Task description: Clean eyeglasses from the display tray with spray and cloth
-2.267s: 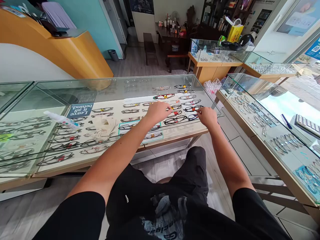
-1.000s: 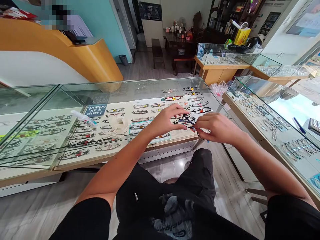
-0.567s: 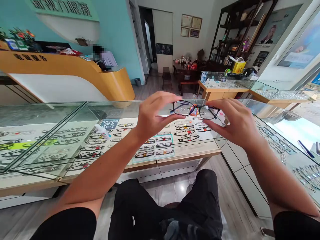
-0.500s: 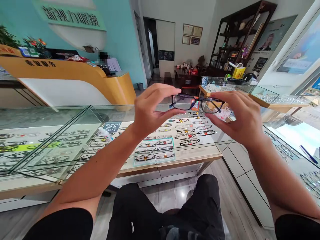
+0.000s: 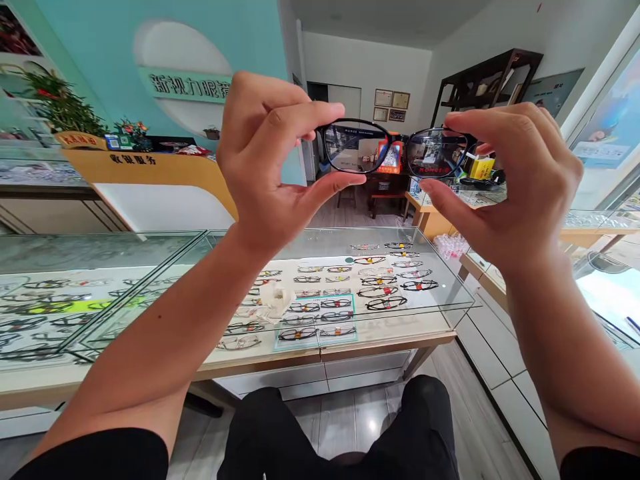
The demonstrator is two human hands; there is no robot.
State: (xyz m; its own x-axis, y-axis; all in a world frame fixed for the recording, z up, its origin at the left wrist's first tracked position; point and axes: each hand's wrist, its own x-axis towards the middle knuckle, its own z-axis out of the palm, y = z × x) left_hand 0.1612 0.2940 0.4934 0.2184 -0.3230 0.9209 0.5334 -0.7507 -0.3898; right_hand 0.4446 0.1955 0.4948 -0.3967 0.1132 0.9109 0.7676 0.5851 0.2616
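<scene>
A pair of dark-framed eyeglasses is held up in front of me, well above the glass display case. My left hand pinches the left end of the frame, forefinger above and thumb below. At the other end, my right hand grips the right rim in the same way, with its thumb under the lens. Small printed lettering shows on both lenses. The temples are mostly hidden behind the lenses and fingers. Under the glass below lie rows of spectacle frames.
An orange-and-white counter curves along the back left beneath a teal wall. More display cases stand at the right, one with drawers. A dark shelf unit is at the back right. My knees are close to the case's front edge.
Both hands have raised the eyeglasses higher and nearer, and the lenses now face me more squarely. The view has tilted up and turned slightly left.
</scene>
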